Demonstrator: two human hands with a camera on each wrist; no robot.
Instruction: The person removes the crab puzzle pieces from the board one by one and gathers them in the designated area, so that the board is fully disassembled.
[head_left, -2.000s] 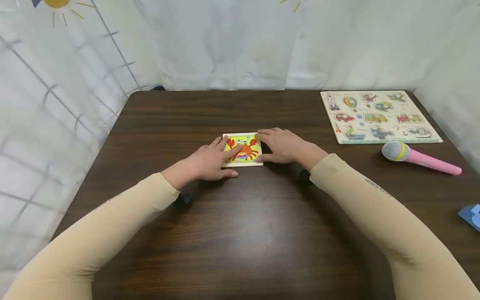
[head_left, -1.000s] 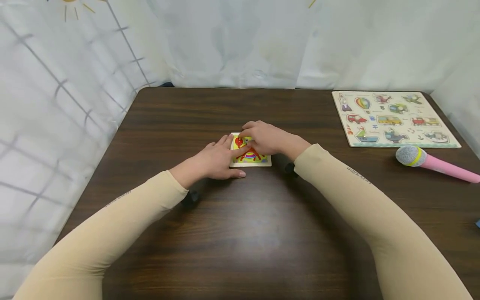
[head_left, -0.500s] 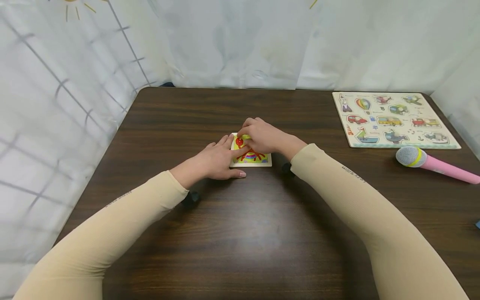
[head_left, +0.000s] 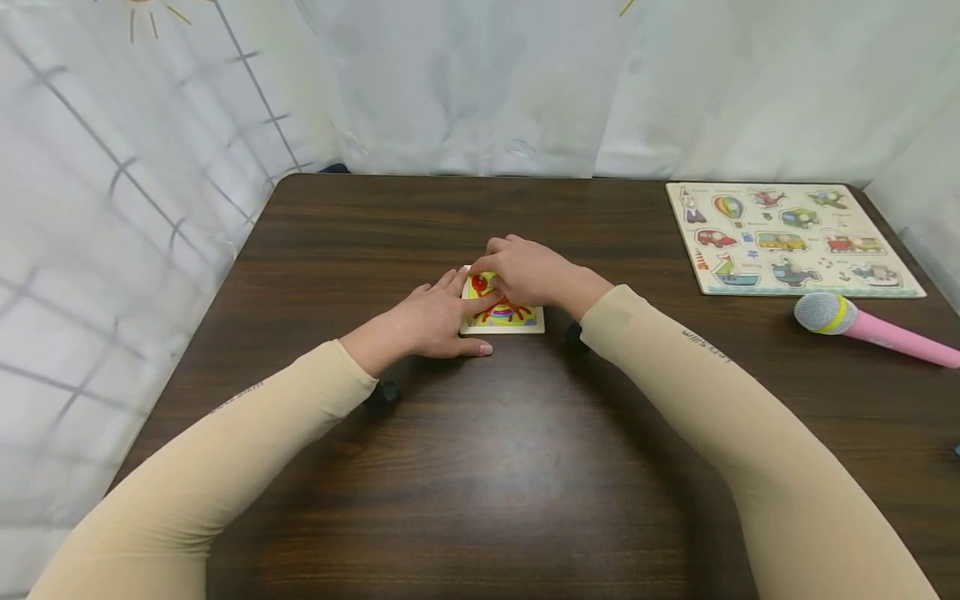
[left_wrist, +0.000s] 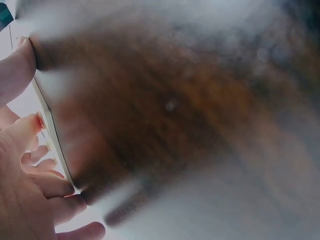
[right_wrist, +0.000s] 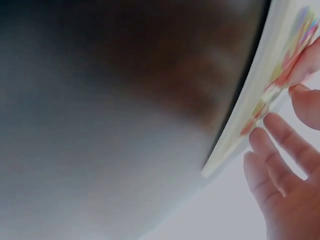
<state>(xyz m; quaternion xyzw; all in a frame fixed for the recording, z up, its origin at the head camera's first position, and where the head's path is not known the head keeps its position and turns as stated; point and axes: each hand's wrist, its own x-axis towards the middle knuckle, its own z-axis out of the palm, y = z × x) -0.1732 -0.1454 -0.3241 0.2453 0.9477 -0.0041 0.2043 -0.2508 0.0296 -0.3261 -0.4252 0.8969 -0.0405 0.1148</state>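
Observation:
A small square crab puzzle (head_left: pixel 530 327) in a pale wooden frame lies on the dark table. My left hand (head_left: pixel 429 322) rests on its left side, fingers spread, index finger across the crab. My right hand (head_left: pixel 528 273) covers the upper right part, its thumb and fingertips touching the yellow picture pieces. In the right wrist view, thumb and fingers of the right hand (right_wrist: pixel 287 185) stand apart at the board's face, and no piece shows plainly pinched. The left wrist view catches the left hand (left_wrist: pixel 25 175) along the thin frame edge. Under the right hand, much of the puzzle is hidden.
On the far right lies a larger vehicle peg puzzle board (head_left: pixel 795 242). A pink toy microphone (head_left: pixel 877 327) sits just in front of it. Part of a blue object (head_left: pixel 957 451) shows at the right edge. White curtains (head_left: pixel 480 92) hang behind the table (head_left: pixel 480 467).
My right hand has moved left from the puzzle's right edge onto its upper part, and its fingertips have shifted slightly there since. The left hand stays on the puzzle. The view has shifted a little.

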